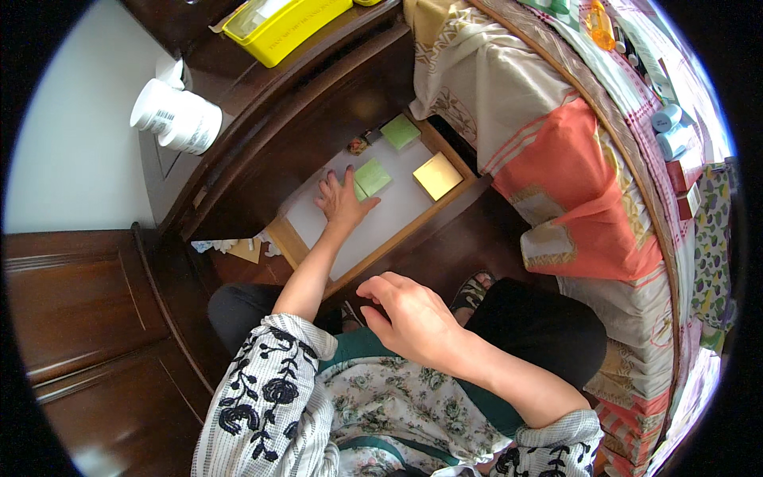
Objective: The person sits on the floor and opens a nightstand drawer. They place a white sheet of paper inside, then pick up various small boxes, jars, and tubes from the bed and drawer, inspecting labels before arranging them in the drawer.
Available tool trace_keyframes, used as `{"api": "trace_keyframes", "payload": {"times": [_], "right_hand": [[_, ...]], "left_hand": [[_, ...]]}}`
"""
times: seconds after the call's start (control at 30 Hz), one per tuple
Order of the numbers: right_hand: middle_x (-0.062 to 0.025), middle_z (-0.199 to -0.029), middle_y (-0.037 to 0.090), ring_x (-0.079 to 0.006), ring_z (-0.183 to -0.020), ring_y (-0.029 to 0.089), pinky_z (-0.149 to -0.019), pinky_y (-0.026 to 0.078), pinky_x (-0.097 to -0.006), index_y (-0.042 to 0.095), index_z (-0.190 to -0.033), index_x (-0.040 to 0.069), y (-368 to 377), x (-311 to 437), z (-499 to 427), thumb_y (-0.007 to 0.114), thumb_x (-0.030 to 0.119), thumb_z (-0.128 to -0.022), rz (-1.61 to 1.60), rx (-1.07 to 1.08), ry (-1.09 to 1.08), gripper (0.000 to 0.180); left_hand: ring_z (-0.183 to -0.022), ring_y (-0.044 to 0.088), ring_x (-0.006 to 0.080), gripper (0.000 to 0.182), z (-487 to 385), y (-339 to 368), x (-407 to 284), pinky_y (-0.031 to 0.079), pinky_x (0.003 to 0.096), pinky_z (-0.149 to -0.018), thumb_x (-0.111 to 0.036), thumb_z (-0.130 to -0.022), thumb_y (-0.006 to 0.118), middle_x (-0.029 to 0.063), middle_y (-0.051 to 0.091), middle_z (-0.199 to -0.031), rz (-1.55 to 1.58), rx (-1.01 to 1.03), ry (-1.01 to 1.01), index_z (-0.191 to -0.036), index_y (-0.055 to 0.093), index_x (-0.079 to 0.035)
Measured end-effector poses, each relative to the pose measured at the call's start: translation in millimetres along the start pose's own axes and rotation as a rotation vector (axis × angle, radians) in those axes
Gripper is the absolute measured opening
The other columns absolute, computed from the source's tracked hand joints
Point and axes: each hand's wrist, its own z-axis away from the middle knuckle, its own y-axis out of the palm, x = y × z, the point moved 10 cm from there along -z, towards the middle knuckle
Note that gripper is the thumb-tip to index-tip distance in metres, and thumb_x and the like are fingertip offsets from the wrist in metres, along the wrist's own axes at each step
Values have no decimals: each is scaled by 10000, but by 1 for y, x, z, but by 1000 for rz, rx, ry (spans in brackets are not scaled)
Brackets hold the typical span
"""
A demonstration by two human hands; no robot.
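Note:
An open wooden drawer (369,260) with a white bottom lies before me. My left hand (343,201) reaches into it, fingers spread, beside a pale green box (372,177); whether it touches the box I cannot tell. Another green box (400,132) sits near the back right corner, next to a small patterned item (357,146). A gold box (438,176) stands at the drawer's right side. Above my lap, outside the drawer, my right hand (408,313) hangs with curled fingers; its palm side is hidden.
White plastic bottles (191,122) and a yellow plastic bin (286,30) rest on the dark wooden cabinet top. To the right is a bed or couch with an orange and beige cover (572,191). Papers (243,250) lie low at the drawer's left.

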Motion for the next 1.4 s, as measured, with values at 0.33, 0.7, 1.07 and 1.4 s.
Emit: {"api": "trace_keyframes", "payload": {"times": [0.33, 0.7, 1.07, 1.4], "right_hand": [[-146, -854, 596, -333, -789, 609, -700, 510, -393, 589, -939, 0, 4, 7, 0, 592, 85, -802, 8, -20, -47, 160], [-152, -868, 602, -338, -811, 610, -719, 507, -400, 591, -940, 0, 15, 1, -1, 592, 84, -795, 104, 25, -55, 168], [-62, -879, 601, -114, -809, 555, -748, 455, -253, 574, -1016, -1, 25, 86, 12, 526, 81, -890, -528, 395, -199, 159], [-136, -1033, 509, -219, -930, 501, -817, 419, -342, 521, -1041, 37, -19, 308, 131, 504, 203, -896, -487, 465, -1112, 221]], "left_hand": [[-1157, 329, 427, 857, -37, 18, -12, 447, 493, -864, -295, -674, 779, 232, 342, -1231, 229, -170, 57, -1377, 300, -191], [-1200, 279, 435, 877, -43, 5, 0, 359, 533, -953, -281, -639, 813, 241, 299, -1258, 287, -163, -46, -1342, 305, -150], [-1103, 384, 366, 535, 97, -41, 47, 344, 452, -945, -131, -665, 720, 189, 437, -1147, 636, -281, -22, -1136, 477, -58], [-758, 434, 136, 522, 103, -325, 60, 444, 236, -599, 5, -671, 692, 94, 417, -1040, 777, -910, 298, -1130, 445, -36]]}}
